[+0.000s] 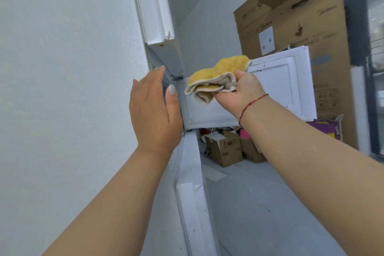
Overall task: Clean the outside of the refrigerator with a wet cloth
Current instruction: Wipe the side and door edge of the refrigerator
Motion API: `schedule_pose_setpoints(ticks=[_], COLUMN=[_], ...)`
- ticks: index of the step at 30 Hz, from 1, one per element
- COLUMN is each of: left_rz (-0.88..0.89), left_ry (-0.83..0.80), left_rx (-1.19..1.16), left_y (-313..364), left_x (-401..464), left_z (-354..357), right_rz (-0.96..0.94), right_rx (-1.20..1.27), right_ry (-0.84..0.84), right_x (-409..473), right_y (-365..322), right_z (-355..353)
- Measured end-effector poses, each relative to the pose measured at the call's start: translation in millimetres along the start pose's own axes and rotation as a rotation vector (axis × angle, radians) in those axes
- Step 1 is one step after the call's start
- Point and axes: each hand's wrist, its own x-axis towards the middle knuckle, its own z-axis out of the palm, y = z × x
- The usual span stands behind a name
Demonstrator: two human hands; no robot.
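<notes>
The white refrigerator's side panel (68, 68) fills the left of the view. Its upper door (158, 16) and lower door (193, 197) stand slightly ajar, and a middle door (270, 93) swings wide open to the right. My left hand (153, 110) is flat and open, fingers up, by the front edge of the side panel at the middle door's hinge. My right hand (241, 93) grips a folded yellow cloth (216, 79) with a pale edge, held in the air in front of the open middle door, apart from any surface.
Tall cardboard boxes (295, 23) stand behind the open door at the right. Smaller boxes (224, 147) and a purple package (324, 129) sit on the grey floor (259, 203). A white wall (207, 16) lies beyond, and dark window frames (374, 68) run along the far right.
</notes>
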Motion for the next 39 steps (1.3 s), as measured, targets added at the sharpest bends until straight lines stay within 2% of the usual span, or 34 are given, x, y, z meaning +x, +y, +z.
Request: schedule_pose_setpoints(ticks=[2, 5, 9, 14, 18, 21, 24, 28, 33, 39], left_rz=[0.099, -0.021, -0.357, -0.832, -1.241, -1.570, -1.675, -1.740, -1.822, -1.985], left_ry=[-0.045, -0.277, -0.514, -0.686, -0.755, -0.824, -0.944, -0.896, -0.829, -0.663], left_rx=[-0.054, -0.207, -0.293, -0.446, -0.636, -0.870, -1.031, -0.996, -0.975, -1.036], left_y=[13.6, 33.0, 42.6, 54.1, 61.7, 68.7, 74.5, 77.1, 81.9, 72.4], left_x=[-18.5, -27.1, -6.7, 39.5, 66.6, 88.0, 96.5, 103.1, 110.0, 107.0], left_z=[5.7, 39.7, 71.4, 100.4, 114.2, 122.3, 127.8, 133.3, 162.1, 223.0], right_rz=[0.021, 0.027, 0.066, 0.089, 0.119, 0.166, 0.257, 0.286, 0.138, -0.002], right_rx=[-0.040, -0.120, -0.138, -0.105, -0.127, -0.245, -0.482, -0.973, -1.464, -1.718], right_ry=[0.063, 0.226, 0.345, 0.422, 0.450, 0.429, 0.412, 0.493, 0.532, 0.461], right_x=[-9.0, -11.5, -1.1, 12.8, 14.3, 15.0, 16.9, 27.0, 61.3, 132.2], right_y=[8.7, -2.1, -26.9, -64.8, -85.4, -92.9, -90.9, -101.8, -126.0, -174.6], right_z=[-19.5, -37.5, -44.1, -45.0, -27.8, -6.7, 11.8, 26.7, 29.5, -3.3])
